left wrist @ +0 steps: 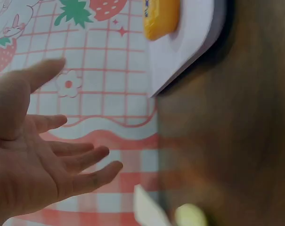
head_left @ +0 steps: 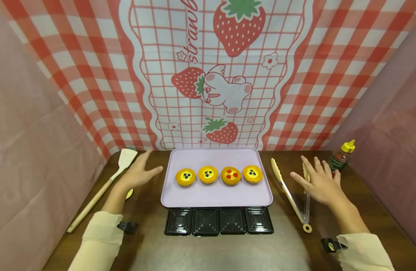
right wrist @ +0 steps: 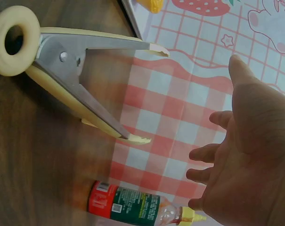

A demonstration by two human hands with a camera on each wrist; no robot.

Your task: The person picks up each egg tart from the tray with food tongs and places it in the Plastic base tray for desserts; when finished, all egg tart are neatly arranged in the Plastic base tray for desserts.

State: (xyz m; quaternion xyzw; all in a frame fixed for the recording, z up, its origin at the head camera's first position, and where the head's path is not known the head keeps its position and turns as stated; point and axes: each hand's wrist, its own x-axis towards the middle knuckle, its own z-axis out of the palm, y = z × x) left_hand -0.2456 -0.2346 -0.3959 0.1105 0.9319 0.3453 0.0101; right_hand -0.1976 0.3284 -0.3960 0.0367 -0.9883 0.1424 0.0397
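One pair of cream-tipped tongs [right wrist: 67, 67]

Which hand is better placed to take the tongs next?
Probably the right hand: it is empty and near the tongs, while the left hand is across the tray, nearer the white spatula.

The left sleeve [head_left: 99, 241] and right sleeve [head_left: 365, 252] are cream and lightly creased, ending near the wrists. A small black camera [head_left: 127, 226] sits by the left cuff; another black camera [head_left: 328, 245], showing a round yellowish spot, sits by the right. The fingers [left wrist: 99, 179] are bare.
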